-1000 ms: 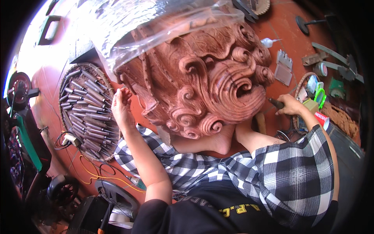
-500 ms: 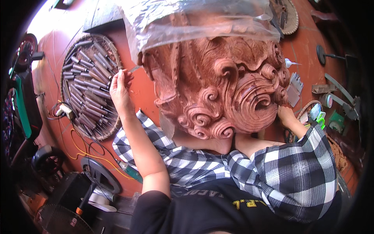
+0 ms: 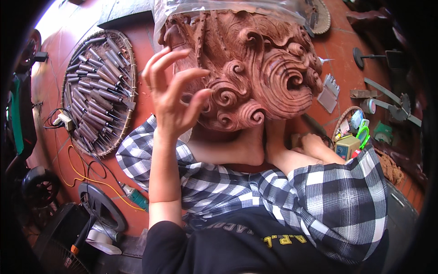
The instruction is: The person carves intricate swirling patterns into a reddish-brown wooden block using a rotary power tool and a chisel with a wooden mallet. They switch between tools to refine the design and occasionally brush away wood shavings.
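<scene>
A reddish-brown wood carving (image 3: 273, 86) with deep swirls and curls stands in front of me, its far part under clear plastic sheeting (image 3: 228, 6). My left hand (image 3: 171, 98) is raised over its left edge, fingers spread and curved, with nothing in them. Low beside my right ankle, my right hand (image 3: 317, 148) has its fingers curled down. What it grips, if anything, is hidden. To the left, a round woven tray (image 3: 133, 73) bears many chisels (image 3: 98, 96) with dark wooden handles.
A basket (image 3: 340, 119) on the right holds green-handled scissors (image 3: 362, 132), beside a beige box (image 3: 346, 147). A green power tool (image 3: 136, 197) and an orange cord (image 3: 73, 169) lie on the tiled floor at left. A metal clamp-like tool (image 3: 401, 107) lies far right.
My left hand has gone from the chisel tray to the carving's left edge, its fingers spreading. My right hand has dropped from the carving's right side toward my ankle. The whole view has shifted.
</scene>
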Available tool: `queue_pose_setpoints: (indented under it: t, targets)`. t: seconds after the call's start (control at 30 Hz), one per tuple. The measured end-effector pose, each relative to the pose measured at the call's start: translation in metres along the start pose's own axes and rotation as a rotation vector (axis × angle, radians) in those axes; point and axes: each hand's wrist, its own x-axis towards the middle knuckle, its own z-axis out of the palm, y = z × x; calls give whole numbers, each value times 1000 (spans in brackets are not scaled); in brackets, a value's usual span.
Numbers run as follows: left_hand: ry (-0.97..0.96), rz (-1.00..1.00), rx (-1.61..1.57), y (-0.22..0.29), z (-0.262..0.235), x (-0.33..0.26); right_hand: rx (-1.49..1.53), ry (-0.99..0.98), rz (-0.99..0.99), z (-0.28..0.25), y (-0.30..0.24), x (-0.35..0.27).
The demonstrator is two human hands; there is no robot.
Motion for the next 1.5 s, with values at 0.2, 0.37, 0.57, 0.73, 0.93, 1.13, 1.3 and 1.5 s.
queue_pose_setpoints:
  t: [0.2,0.37,0.57,0.73,0.93,1.13,1.3,1.5]
  targets:
    - [-144,19,77,6,11,6,76,-72,-12,22,-23,6]
    - [-220,93,117,20,-1,17,203,-51,-52,41,-25,12]
    - [83,-110,-213,31,-14,2,495,-5,-142,65,-14,10]
    - [-260,-147,-91,71,-23,2,990,12,-304,82,2,5]
    - [-198,-266,-172,89,-4,3,1689,168,-518,83,47,-24]
    - [247,-577,9,63,-49,-11,1654,519,-980,5,53,-56]
    - [564,-782,-93,-9,-87,-34,1169,835,-1044,-48,31,-62]
    - [741,-835,-226,-97,-101,-75,1115,868,-981,-38,23,-51]
